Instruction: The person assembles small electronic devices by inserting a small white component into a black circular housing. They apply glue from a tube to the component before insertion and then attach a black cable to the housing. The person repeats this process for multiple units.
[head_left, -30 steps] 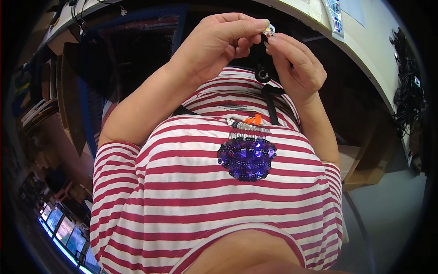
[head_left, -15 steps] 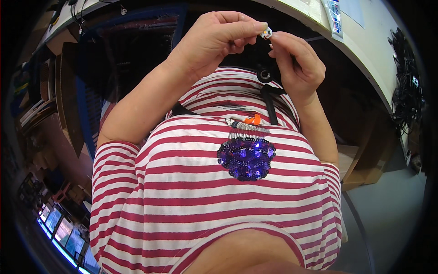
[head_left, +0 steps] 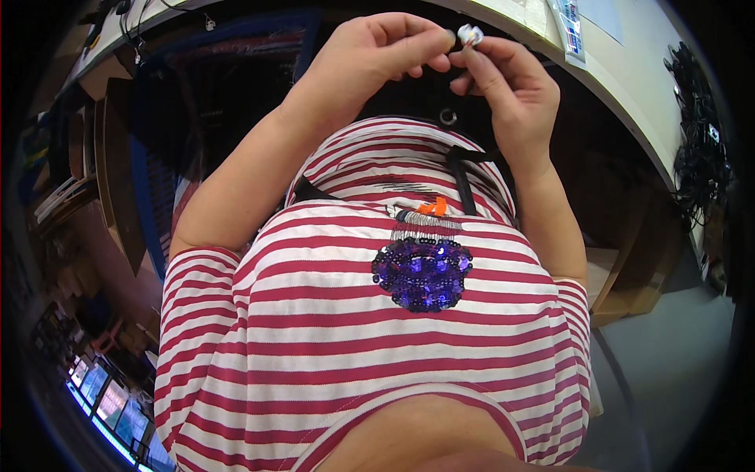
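Observation:
A small round white circuit board (head_left: 470, 35) with a tiny yellowish chip is up near the white tabletop's edge, smeared by motion. Thumb and fingers of my right hand (head_left: 519, 82) pinch it from below, with a bit of reddish wire or metal showing at the thumb tip. My left hand (head_left: 377, 59) is closed in a pinch just left of the board. Whether its fingertips touch the board or grip something tiny cannot be made out.
A white tabletop (head_left: 621, 86) curves across the top right, with a blue and white tube (head_left: 570, 31) on it. Black cables (head_left: 700, 141) hang in a bundle at the right. A blue crate (head_left: 153, 173) stands beyond my left arm, and a cardboard box (head_left: 629, 267) is at the right.
The board has moved up and slightly right and turned. My left thumb, which pinched it before, now sits beside it, and my right fingers hold it. Both hands have risen a little.

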Motion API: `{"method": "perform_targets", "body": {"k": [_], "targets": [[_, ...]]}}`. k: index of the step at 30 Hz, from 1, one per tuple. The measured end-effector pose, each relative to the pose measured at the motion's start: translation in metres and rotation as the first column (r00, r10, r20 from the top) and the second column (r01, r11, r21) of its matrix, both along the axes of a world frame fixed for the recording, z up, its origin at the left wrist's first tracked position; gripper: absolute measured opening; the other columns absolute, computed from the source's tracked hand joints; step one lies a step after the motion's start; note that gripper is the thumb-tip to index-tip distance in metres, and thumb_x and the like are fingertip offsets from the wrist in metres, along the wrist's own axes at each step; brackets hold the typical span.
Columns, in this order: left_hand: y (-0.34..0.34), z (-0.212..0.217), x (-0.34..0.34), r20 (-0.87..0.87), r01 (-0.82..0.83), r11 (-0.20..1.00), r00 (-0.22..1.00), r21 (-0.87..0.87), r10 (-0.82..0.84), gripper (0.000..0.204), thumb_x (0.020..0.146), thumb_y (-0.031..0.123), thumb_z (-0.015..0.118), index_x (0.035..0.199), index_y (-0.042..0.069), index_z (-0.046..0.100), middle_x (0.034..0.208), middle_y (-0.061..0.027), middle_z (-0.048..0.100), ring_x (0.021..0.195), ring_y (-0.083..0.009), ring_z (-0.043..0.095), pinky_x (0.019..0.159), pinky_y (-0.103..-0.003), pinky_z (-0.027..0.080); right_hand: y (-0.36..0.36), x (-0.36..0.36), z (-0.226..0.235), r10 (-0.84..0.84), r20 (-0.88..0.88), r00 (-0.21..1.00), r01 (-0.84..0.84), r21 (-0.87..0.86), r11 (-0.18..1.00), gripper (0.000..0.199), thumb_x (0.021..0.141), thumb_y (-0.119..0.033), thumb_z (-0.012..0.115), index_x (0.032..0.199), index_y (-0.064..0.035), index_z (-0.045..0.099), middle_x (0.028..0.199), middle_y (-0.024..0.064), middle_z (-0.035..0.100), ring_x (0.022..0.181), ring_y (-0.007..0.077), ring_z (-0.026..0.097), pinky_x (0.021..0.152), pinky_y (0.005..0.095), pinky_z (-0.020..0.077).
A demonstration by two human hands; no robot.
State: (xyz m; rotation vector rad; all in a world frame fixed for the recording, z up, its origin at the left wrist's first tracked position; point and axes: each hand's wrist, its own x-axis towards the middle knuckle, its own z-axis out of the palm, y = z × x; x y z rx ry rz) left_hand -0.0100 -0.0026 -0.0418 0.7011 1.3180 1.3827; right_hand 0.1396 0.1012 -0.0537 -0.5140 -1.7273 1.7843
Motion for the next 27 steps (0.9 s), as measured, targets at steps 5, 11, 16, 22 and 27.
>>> {"method": "perform_targets", "body": {"k": [5, 11, 16, 22, 27], "targets": [[-0.004, -0.04, 0.027, -0.442, 0.239, 0.941, 0.89, 0.241, -0.113, 0.074, 0.059, 0.015, 0.08, 0.12, 0.004, 0.04, 0.112, -0.0108, 0.052, 0.109, -0.0193, 0.047, 0.094, -0.032, 0.037, 0.007, -0.003, 0.0, -0.065, -0.119, 0.991, 0.007, -0.429, 0.903, 0.017, 0.085, -0.01, 0.056, 0.098, 0.001, 0.054, 0.089, 0.0129, 0.062, 0.071, 0.0166, 0.063, 0.059, 0.0262, 0.0533], [0.01, -0.053, 0.025, 0.089, 0.09, 0.957, 0.989, 0.277, -0.118, 0.038, 0.08, 0.014, 0.063, 0.113, 0.007, 0.044, 0.089, -0.0012, 0.049, 0.083, -0.0087, 0.047, 0.078, -0.022, 0.039, 0.009, 0.001, 0.018, -0.159, -0.235, 0.959, 0.109, -0.213, 0.971, 0.012, 0.081, -0.004, 0.059, 0.092, 0.0006, 0.057, 0.091, 0.0126, 0.06, 0.081, 0.0175, 0.06, 0.067, 0.0283, 0.0521], [0.023, -0.016, 0.013, 0.263, -0.032, 0.892, 0.96, 0.452, -0.099, 0.026, 0.076, 0.024, 0.062, 0.092, 0.009, 0.046, 0.076, -0.0002, 0.042, 0.068, -0.0089, 0.039, 0.064, -0.021, 0.032, 0.02, 0.011, 0.042, 0.193, -0.178, 0.965, 0.049, 0.844, 0.535, 0.016, 0.063, -0.005, 0.068, 0.079, -0.0098, 0.066, 0.086, 0.0039, 0.062, 0.073, 0.0175, 0.06, 0.069, 0.0309, 0.0504], [0.034, 0.019, -0.001, 0.282, -0.132, 0.94, 0.959, 0.314, 0.041, 0.014, 0.077, 0.014, 0.058, 0.083, 0.005, 0.05, 0.076, -0.0055, 0.052, 0.057, -0.0066, 0.038, 0.054, -0.018, 0.031, 0.041, 0.017, 0.071, 0.161, 0.072, 0.984, -0.12, 0.943, 0.311, 0.02, 0.064, -0.001, 0.065, 0.083, -0.0082, 0.064, 0.085, 0.0055, 0.064, 0.073, 0.0182, 0.062, 0.068, 0.0288, 0.0508], [0.035, 0.037, -0.013, 0.234, -0.167, 0.938, 0.968, 0.305, 0.097, 0.011, 0.078, 0.009, 0.057, 0.087, 0.004, 0.051, 0.068, -0.0017, 0.051, 0.05, -0.0033, 0.032, 0.049, -0.016, 0.028, 0.107, 0.003, 0.072, -0.563, 0.274, 0.78, -0.002, 0.9, 0.436, 0.029, 0.081, -0.024, 0.059, 0.102, -0.0052, 0.054, 0.092, 0.0109, 0.059, 0.07, 0.0235, 0.062, 0.062, 0.0331, 0.0484]]}}
